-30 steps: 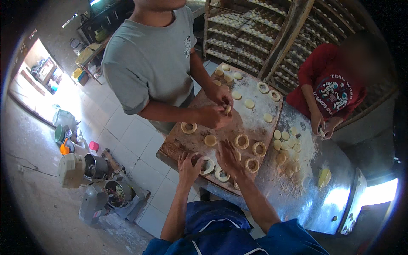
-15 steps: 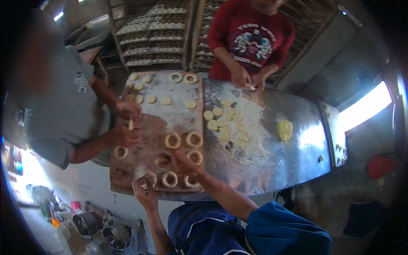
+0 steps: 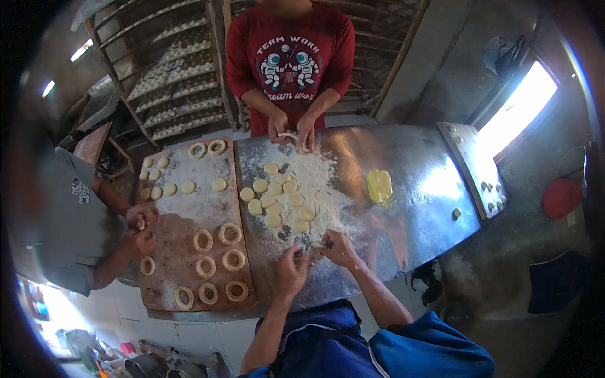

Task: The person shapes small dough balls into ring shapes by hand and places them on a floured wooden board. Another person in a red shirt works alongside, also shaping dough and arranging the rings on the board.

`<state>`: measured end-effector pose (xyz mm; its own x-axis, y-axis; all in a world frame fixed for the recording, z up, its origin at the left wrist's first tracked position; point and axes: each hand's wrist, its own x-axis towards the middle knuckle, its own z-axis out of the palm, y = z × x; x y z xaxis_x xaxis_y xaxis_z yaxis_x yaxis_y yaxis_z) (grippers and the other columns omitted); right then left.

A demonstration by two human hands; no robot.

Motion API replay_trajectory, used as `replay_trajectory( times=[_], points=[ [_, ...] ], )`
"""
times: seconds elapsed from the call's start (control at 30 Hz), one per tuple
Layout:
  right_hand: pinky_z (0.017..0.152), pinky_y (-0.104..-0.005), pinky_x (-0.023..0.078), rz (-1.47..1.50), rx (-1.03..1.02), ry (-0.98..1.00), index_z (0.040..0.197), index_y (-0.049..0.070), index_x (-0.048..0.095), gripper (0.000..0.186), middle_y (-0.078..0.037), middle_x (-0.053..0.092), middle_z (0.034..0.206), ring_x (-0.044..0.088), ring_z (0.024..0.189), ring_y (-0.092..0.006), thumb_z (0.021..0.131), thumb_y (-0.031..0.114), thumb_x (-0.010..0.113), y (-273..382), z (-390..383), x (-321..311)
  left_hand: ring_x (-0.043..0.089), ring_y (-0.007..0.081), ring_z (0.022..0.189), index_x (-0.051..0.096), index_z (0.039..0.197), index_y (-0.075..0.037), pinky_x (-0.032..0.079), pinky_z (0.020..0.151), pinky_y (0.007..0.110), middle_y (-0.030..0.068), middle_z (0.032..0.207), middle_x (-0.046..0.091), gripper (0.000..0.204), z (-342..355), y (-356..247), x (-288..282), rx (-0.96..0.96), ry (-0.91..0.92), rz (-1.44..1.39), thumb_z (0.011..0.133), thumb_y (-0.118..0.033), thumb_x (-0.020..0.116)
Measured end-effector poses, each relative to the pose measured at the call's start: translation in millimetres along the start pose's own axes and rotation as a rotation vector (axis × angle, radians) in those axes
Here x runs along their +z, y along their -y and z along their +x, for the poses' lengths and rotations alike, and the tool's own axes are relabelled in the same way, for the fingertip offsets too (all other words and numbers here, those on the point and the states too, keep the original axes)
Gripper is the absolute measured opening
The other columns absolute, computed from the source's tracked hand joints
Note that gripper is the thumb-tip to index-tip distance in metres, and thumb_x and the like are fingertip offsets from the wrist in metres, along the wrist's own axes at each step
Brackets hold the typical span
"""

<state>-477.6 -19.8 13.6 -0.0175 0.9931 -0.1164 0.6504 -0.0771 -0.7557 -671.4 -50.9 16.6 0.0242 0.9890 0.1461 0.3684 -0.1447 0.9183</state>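
Note:
A small pale dough piece is pinched in the fingers of my right hand, low over the floury near edge of the metal table. Beside it is my left hand, its curled fingers close to the dough but blurred, so I cannot tell whether they grip it. Just beyond my hands lies a cluster of flat dough rounds on scattered flour. To the left, several dough rings sit in rows on the floured wooden board.
Across the table a person in a red shirt handles a dough strip. At left, a person in grey works dough by the board. Yellow fat lies right of the flour. Behind stand racks of dough pieces.
Both my hands have moved right, from the rings on the board to the floury metal table. A dough piece is now in my right hand. The view has shifted right.

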Motion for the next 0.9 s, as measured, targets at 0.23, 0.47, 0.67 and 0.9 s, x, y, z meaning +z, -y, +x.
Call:
replay_trajectory(
  times=[0.23, 0.47, 0.67, 0.9],
  points=[
    [0.068, -0.0318, 0.052, 0.566, 0.044, -0.028, 0.114, 0.004, 0.044, 0.051, -0.013, 0.065, 0.086, 0.064, 0.078, -0.0185, 0.072, 0.0, 0.073, 20, -26, -29, 0.063, 0.0175, 0.09, 0.06, 0.11, 0.005, 0.051, 0.078, 0.031, 0.0115, 0.099, 0.066, 0.031, 3, 15, 55, -0.344, 0.179, -0.424, 0.089, -0.018, 0.067],
    [0.073, -0.0296, 0.051, 1.089, 0.015, 0.484, 0.115, 0.003, 0.047, 0.037, -0.01, 0.065, 0.099, 0.062, 0.087, -0.0178, 0.084, 0.015, 0.064, -4, -14, -45, 0.06, 0.0165, 0.097, 0.054, 0.115, -0.002, 0.05, 0.081, 0.031, 0.0117, 0.107, 0.063, 0.029, -2, -33, 56, -0.421, 0.235, -1.161, 0.088, -0.006, 0.064],
    [0.061, -0.0272, 0.045, 0.603, 0.264, 0.163, 0.084, 0.007, 0.061, 0.037, -0.004, 0.063, 0.085, 0.057, 0.071, -0.0149, 0.096, 0.037, 0.043, -16, -5, 4, 0.059, 0.019, 0.103, 0.049, 0.114, -0.008, 0.049, 0.084, 0.033, 0.0043, 0.105, 0.059, 0.024, -7, -27, 55, -0.511, -0.059, -1.562, 0.092, -0.019, 0.05],
    [0.063, -0.043, 0.045, 0.367, -0.161, 0.078, 0.083, 0.0, 0.062, 0.051, -0.017, 0.06, 0.066, 0.056, 0.063, -0.0329, 0.098, 0.04, 0.036, 28, -15, 9, 0.057, 0.0189, 0.075, 0.046, 0.1, -0.009, 0.048, 0.058, 0.036, 0.0048, 0.075, 0.048, 0.026, 1, -8, 43, -0.032, -0.063, -0.048, 0.097, -0.035, 0.045]
  ],
)
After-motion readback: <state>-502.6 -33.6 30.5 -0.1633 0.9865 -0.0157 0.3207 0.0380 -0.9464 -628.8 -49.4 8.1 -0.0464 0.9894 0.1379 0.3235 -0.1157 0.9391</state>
